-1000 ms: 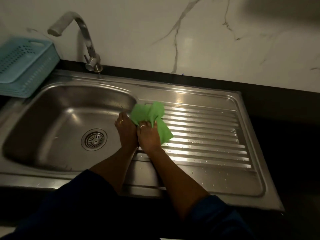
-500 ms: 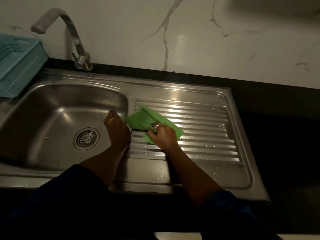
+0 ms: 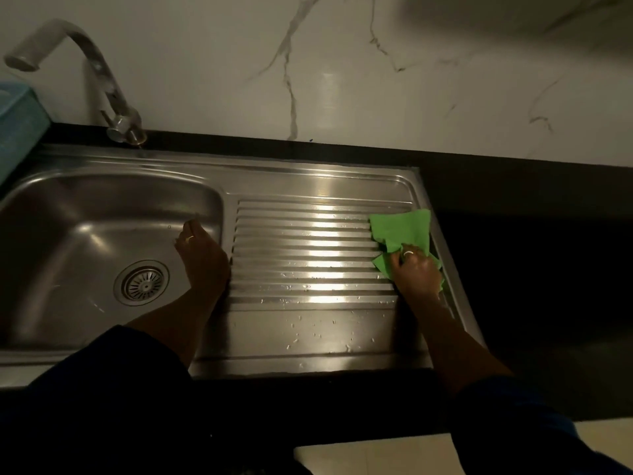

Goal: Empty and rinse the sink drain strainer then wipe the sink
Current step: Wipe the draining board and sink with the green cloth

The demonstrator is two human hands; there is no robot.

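A steel sink (image 3: 102, 207) has a ribbed drainboard (image 3: 308, 248) on its right. The round drain strainer (image 3: 142, 283) sits in the basin floor. My right hand (image 3: 416, 269) presses a green cloth (image 3: 402, 231) flat against the drainboard's far right edge, fingers closed on it. Resting on the inner right wall of the basin, my left hand (image 3: 202, 255) holds nothing and its fingers lie together. Water drops and small white specks dot the near part of the drainboard.
A curved tap (image 3: 102, 84) stands behind the basin at the left. A light blue plastic basket (image 3: 17, 128) sits at the far left edge. Dark countertop (image 3: 531, 234) runs to the right of the sink, below a marble-look wall.
My right hand has swept the green cloth from the left end of the drainboard to its right edge. My left hand stayed on the basin's right wall.
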